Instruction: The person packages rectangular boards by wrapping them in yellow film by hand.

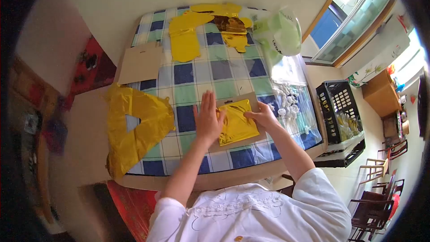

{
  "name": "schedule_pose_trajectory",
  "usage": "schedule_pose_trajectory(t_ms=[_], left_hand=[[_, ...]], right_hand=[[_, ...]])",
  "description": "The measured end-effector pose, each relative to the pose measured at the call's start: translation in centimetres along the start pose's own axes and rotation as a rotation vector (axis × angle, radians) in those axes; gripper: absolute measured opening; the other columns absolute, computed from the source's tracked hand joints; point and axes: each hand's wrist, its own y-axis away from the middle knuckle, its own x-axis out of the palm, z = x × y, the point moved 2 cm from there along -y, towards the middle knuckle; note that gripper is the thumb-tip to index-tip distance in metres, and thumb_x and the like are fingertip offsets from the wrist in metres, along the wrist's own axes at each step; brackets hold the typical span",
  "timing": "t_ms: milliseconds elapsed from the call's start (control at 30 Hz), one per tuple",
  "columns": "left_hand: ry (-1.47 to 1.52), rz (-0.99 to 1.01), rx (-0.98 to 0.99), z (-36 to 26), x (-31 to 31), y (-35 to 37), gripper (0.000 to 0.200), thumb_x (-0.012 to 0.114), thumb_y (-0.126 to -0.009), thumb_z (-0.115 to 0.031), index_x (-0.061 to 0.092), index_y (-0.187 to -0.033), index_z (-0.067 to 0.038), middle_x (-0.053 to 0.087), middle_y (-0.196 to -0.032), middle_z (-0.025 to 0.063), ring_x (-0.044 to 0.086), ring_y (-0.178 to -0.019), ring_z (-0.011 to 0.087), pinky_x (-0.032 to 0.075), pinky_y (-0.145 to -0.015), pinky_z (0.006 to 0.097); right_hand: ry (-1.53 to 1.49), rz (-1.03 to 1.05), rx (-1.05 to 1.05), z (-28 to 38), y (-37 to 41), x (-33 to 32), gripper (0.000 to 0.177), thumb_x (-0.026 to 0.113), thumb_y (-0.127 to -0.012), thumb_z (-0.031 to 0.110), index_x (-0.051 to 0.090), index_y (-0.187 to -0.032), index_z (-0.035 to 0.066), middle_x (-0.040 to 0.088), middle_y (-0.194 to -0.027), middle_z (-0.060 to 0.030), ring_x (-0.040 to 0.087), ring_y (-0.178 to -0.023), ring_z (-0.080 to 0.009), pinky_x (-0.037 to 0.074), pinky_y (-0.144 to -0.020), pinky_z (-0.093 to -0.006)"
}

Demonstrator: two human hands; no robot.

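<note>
A folded gold foil balloon lies on a piece of brown cardboard on the checked cloth. Along its left side rests my left hand, fingers stretched out, with the thumb touching the foil. My right hand grips the right edge of the cardboard, its thumb pressing on the foil; its other fingers are partly hidden. To the left, a flat gold foil letter A balloon hangs partly over the table's edge. Another cardboard piece lies behind it.
More flat gold foil balloons spread across the far side of the checked cloth. A pale green plastic bag stands at the back right, with clear packets and white ribbon rolls nearer. Beside the table is a black crate.
</note>
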Motion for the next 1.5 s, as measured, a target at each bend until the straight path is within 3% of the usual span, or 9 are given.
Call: schedule_pose_trajectory(t_ms=[267, 367, 467, 600, 633, 833, 1133, 1300, 1500], left_hand=[[-0.243, 0.023, 0.218, 5.2, 1.7, -10.5, 0.035, 0.049, -0.092, -0.019, 0.057, -0.121, -0.001, 0.049, -0.136, 0.0183, 0.043, -0.129, 0.0332, 0.033, -0.105, 0.0515], [-0.462, 0.387, 0.132, 0.1, -1.4, -7.2, 0.023, 0.052, -0.088, -0.017, 0.067, -0.098, -0.002, 0.061, -0.119, 0.0161, 0.055, -0.114, 0.0341, 0.040, -0.098, 0.0490], [-0.246, 0.521, 0.001, -2.0, -2.4, -3.9, 0.017, 0.055, -0.085, -0.016, 0.069, -0.084, -0.005, 0.066, -0.100, 0.0136, 0.061, -0.099, 0.0343, 0.044, -0.092, 0.0454], [-0.284, -0.030, 0.411, 0.6, -1.4, -5.5, 0.019, 0.057, -0.083, -0.010, 0.065, -0.099, -0.005, 0.059, -0.104, 0.0131, 0.057, -0.101, 0.0321, 0.051, -0.080, 0.0438], [-0.340, 0.130, 0.349, 1.2, -1.1, -6.1, 0.019, 0.056, -0.081, -0.007, 0.062, -0.099, -0.004, 0.056, -0.111, 0.0127, 0.055, -0.105, 0.0309, 0.052, -0.076, 0.0450], [-0.330, 0.215, 0.252, 0.8, -1.0, -7.3, 0.008, 0.055, -0.080, -0.006, 0.059, -0.088, -0.004, 0.062, -0.096, 0.0142, 0.059, -0.097, 0.0289, 0.052, -0.077, 0.0413], [-0.075, 0.065, 0.308, -0.6, -1.8, -3.8, 0.007, 0.061, -0.078, -0.009, 0.058, -0.083, -0.005, 0.059, -0.089, 0.0116, 0.057, -0.093, 0.0314, 0.049, -0.078, 0.0437], [-0.106, 0.108, 0.248, -0.7, -1.4, -3.1, 0.021, 0.060, -0.080, -0.012, 0.059, -0.100, -0.004, 0.060, -0.105, 0.0132, 0.054, -0.106, 0.0311, 0.047, -0.089, 0.0418], [-0.176, 0.050, 0.348, -0.8, 0.9, -3.4, 0.033, 0.057, -0.086, -0.016, 0.060, -0.118, -0.006, 0.058, -0.123, 0.0142, 0.049, -0.120, 0.0313, 0.041, -0.100, 0.0413]], right_hand=[[-0.101, -0.053, -0.013, 0.6, 4.4, -5.9, 0.047, 0.077, -0.075, 0.001, 0.057, -0.117, -0.002, 0.066, -0.101, -0.0069, 0.064, -0.089, -0.0151, 0.053, -0.076, -0.0288], [-0.138, -0.098, -0.012, -0.1, 5.9, -8.6, 0.053, 0.079, -0.074, 0.004, 0.054, -0.121, -0.002, 0.065, -0.104, -0.0084, 0.064, -0.090, -0.0157, 0.053, -0.077, -0.0290], [-0.136, -0.105, 0.002, -2.7, 5.6, -10.1, 0.053, 0.078, -0.075, 0.003, 0.053, -0.121, -0.004, 0.065, -0.105, -0.0099, 0.065, -0.090, -0.0158, 0.054, -0.077, -0.0287], [-0.144, -0.081, 0.033, -0.6, 5.7, -8.7, 0.058, 0.079, -0.074, 0.003, 0.050, -0.124, -0.004, 0.065, -0.107, -0.0109, 0.065, -0.091, -0.0171, 0.054, -0.076, -0.0297], [-0.118, -0.093, 0.042, -0.5, 5.7, -8.6, 0.059, 0.079, -0.073, 0.004, 0.050, -0.124, -0.004, 0.065, -0.107, -0.0111, 0.065, -0.091, -0.0174, 0.054, -0.076, -0.0299], [-0.019, -0.186, -0.006, -0.2, 4.3, -8.2, 0.059, 0.078, -0.073, 0.004, 0.050, -0.124, -0.003, 0.066, -0.103, -0.0106, 0.065, -0.088, -0.0174, 0.054, -0.076, -0.0305], [0.138, -0.014, -0.043, -1.6, 1.4, -1.1, 0.063, 0.080, -0.069, 0.006, 0.047, -0.122, 0.000, 0.065, -0.103, -0.0107, 0.060, -0.092, -0.0171, 0.050, -0.081, -0.0331], [0.580, -0.219, -0.126, 1.3, 4.0, 0.6, 0.072, 0.076, -0.069, 0.020, 0.036, -0.127, 0.008, 0.060, -0.109, -0.0220, 0.058, -0.099, -0.0410, 0.047, -0.082, -0.0445], [0.682, -0.221, -0.261, 0.6, 4.8, 1.7, 0.065, 0.077, -0.071, 0.023, 0.042, -0.123, 0.006, 0.057, -0.117, -0.0212, 0.057, -0.104, -0.0404, 0.047, -0.084, -0.0443]])
